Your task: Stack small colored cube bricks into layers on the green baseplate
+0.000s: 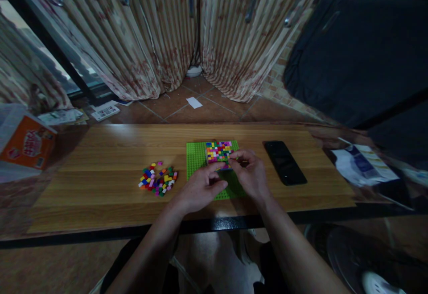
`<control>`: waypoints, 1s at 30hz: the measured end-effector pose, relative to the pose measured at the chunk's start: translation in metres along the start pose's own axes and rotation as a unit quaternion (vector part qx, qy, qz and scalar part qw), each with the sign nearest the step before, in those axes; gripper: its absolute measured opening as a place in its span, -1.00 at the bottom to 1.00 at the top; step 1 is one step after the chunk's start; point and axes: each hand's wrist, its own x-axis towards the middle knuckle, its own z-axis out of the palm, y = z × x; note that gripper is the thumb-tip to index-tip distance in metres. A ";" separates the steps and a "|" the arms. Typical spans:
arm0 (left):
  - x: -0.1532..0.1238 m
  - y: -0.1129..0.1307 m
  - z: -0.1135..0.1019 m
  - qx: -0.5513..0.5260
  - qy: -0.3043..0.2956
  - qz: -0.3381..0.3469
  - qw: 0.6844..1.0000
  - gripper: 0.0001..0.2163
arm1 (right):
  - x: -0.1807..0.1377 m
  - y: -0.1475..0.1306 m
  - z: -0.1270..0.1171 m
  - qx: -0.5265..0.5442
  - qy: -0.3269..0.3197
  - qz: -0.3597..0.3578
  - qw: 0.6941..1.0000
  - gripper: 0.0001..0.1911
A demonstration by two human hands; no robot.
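A green studded baseplate (195,155) lies on the wooden table. Built on it is a block of small multicoloured toy bricks (219,150). My left hand (202,189) rests at the near left of this block, thumb apart from the fingers, its index fingertip at the block's near edge. At the right edge, my right hand (250,171) has thumb and index finger pinched close against the bricks. Whatever that pinch holds is too small to make out. To the left lies a loose pile of toy bricks (158,180) in many colours.
A black smartphone (285,162) lies right of the baseplate on the wooden table (110,164). An orange and white package (28,142) stands at the far left. Papers and a plastic bag (356,164) are beyond the table's right end. Striped curtains (150,39) hang behind.
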 end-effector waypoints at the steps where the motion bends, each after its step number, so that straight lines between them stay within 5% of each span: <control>1: 0.000 0.000 0.000 0.001 0.001 0.002 1.000 -0.54 | 0.000 0.000 0.000 0.002 0.000 -0.002 1.000 -0.90; 22: 0.000 -0.008 0.003 0.003 0.011 0.018 1.000 -0.53 | -0.003 -0.003 0.000 -0.072 -0.010 -0.060 0.996 -0.89; 25: -0.005 -0.006 -0.016 0.024 0.028 0.038 0.999 -0.65 | -0.005 -0.003 -0.001 -0.062 0.015 -0.072 0.995 -0.87; 30: -0.022 -0.015 -0.082 0.107 0.123 0.007 0.987 -0.80 | -0.006 -0.006 -0.005 -0.053 0.059 -0.081 0.994 -0.82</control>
